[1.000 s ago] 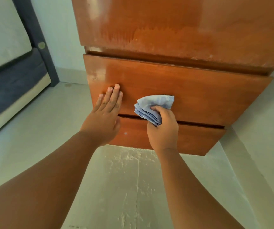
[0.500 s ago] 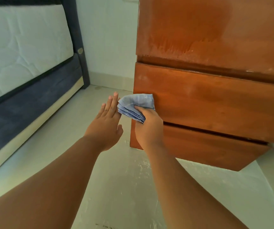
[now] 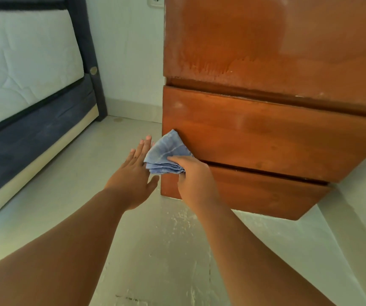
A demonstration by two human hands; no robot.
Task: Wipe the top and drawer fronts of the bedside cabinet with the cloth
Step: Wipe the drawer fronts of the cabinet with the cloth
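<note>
The brown wooden bedside cabinet (image 3: 266, 62) fills the upper right, its top streaked with pale smears. Below the top sit the upper drawer front (image 3: 266, 138) and the lower drawer front (image 3: 255, 191). My right hand (image 3: 196, 180) grips a folded blue cloth (image 3: 166, 154) and presses it against the left end of the upper drawer front, at the cabinet's left corner. My left hand (image 3: 133, 173) is flat with fingers together, held just left of the cabinet beside the cloth, holding nothing.
A bed with a white quilted mattress (image 3: 23, 62) and a dark blue frame (image 3: 34, 133) runs along the left. Pale floor (image 3: 155, 250) lies between bed and cabinet. A white wall with a socket (image 3: 154, 1) stands behind.
My right hand has slid the cloth leftward along the upper drawer front to its left edge. My left hand came off the drawer front and now hovers left of the cabinet.
</note>
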